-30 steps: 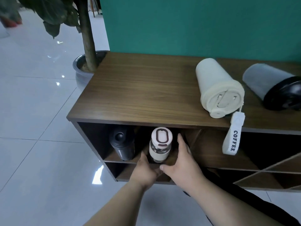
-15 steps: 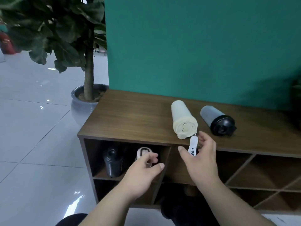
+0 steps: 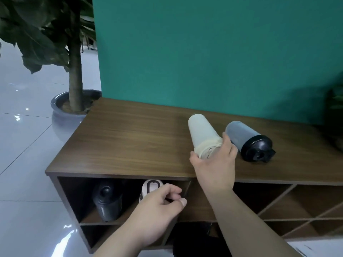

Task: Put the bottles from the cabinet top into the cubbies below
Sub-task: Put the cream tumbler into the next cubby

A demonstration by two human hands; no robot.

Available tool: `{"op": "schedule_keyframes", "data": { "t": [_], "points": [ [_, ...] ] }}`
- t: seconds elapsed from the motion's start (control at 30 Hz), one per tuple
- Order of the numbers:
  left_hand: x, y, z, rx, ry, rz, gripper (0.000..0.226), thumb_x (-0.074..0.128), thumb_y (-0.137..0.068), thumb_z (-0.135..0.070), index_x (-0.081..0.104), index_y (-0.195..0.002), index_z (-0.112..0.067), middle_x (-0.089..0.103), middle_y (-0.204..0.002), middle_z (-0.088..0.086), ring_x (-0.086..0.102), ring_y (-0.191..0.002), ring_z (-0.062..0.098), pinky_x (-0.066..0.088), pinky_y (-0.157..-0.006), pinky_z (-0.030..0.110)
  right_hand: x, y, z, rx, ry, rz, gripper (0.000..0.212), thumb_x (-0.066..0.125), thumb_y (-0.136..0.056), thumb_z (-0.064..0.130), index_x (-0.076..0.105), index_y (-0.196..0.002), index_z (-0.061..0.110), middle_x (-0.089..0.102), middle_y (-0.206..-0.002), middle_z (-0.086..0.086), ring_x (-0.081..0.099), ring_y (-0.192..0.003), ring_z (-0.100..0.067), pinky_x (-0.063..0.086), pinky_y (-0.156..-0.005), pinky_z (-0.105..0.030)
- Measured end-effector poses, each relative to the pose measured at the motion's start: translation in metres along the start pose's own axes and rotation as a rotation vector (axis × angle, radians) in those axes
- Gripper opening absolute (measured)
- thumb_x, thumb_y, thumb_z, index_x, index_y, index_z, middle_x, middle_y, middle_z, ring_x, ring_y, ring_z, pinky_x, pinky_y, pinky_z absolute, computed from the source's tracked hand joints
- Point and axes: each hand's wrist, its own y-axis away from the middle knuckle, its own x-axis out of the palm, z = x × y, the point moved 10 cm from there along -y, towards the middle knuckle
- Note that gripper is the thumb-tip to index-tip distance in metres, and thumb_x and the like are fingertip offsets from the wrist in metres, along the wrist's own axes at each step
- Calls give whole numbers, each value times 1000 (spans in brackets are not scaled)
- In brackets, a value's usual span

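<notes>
The cream bottle (image 3: 202,135) lies on its side on the cabinet top (image 3: 130,143), and the right hand (image 3: 215,164) has its grip around the lid end. Just beside it lies a grey bottle (image 3: 247,139) with a black lid. In the upper left cubby (image 3: 74,199) stand a black bottle (image 3: 107,201) and a white-capped bottle (image 3: 151,185). The left hand (image 3: 157,212) hangs before this cubby, fingers loosely curled, holding nothing.

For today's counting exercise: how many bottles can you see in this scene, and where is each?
4. The cream bottle and grey bottle lie on the cabinet top; the black bottle and white bottle sit in the upper-left cubby. Darker cubbies may hide others.
</notes>
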Motion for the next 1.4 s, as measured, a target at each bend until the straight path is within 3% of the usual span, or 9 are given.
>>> {"op": "schedule_keyframes", "data": {
  "t": [0.27, 0.4, 0.5, 0.67, 0.73, 0.9, 1.07, 1.3, 1.4],
  "points": [
    [16, -12, -3, 19, 39, 6, 39, 74, -59, -61, 74, -97, -55, 80, -100, -14, 72, -104, 22, 40, -116, 51, -85, 17, -7, -89, -435, 107, 109, 83, -56, 43, 27, -149, 46, 44, -139, 34, 45, -131, 2, 41, -108, -29],
    [33, 0, -12, 46, 64, 39, 61, 80, -55, -51, 71, -114, -38, 77, -112, -7, 73, -93, 11, 55, -90, 28, -127, 32, -27, -209, -623, 263, 96, 83, -54, 39, 48, -143, 42, 60, -140, 13, 58, -128, -13, 53, -99, -42],
    [56, 9, -9, 71, 21, 111, 79, 85, -59, -22, 57, -130, -39, 77, -117, -8, 74, -100, 4, 56, -85, 19, -140, 39, -53, -182, -681, 384, 87, 83, -53, 38, 57, -135, 43, 67, -132, 13, 64, -121, -11, 56, -93, -31],
    [107, -2, 19, 45, -303, 174, 116, 91, -59, -34, 25, -154, -52, 44, -148, -23, 54, -132, -1, 45, -116, 29, -101, 45, -96, -65, -345, 595, 91, 81, -45, 53, 48, -129, 61, 55, -124, 46, 50, -120, 19, 42, -96, -12],
    [128, -18, 36, 20, -398, 181, 110, 88, -60, -36, 31, -154, -44, 43, -146, -20, 51, -133, 3, 43, -115, 30, -75, 49, -103, -60, -190, 676, 99, 81, -47, 56, 38, -136, 61, 48, -127, 45, 45, -121, 19, 34, -98, -7],
    [140, -78, 100, -101, -439, 12, 60, 78, -60, -45, 55, -115, -42, 72, -105, -14, 74, -91, 6, 63, -80, 39, -22, 46, -127, 36, -95, 690, 102, 88, -52, 49, 37, -140, 50, 48, -127, 29, 49, -119, 4, 41, -101, -22],
    [155, -127, 171, -98, -293, -24, 79, 90, -65, -48, 50, -132, -55, 71, -125, -20, 72, -112, 7, 61, -94, 47, 20, 40, -150, 100, -118, 781, 86, 87, -50, 46, 41, -122, 49, 48, -121, 26, 54, -107, 6, 45, -86, -16],
    [171, -134, 125, -8, -276, -67, 78, 84, -71, -61, 56, -140, -37, 67, -133, -21, 63, -123, -4, 54, -101, 27, 46, 16, -169, 64, -50, 761, 81, 87, -50, 48, 52, -122, 39, 51, -112, 24, 54, -108, 0, 45, -91, -20],
    [170, -140, 133, -76, -269, -96, 72, 82, -68, -59, 61, -134, -38, 70, -128, -19, 66, -118, -2, 57, -102, 33, 58, 12, -177, 79, -62, 778, 78, 84, -44, 53, 58, -116, 37, 61, -113, 19, 60, -106, 0, 52, -91, -25]
  ]
}}
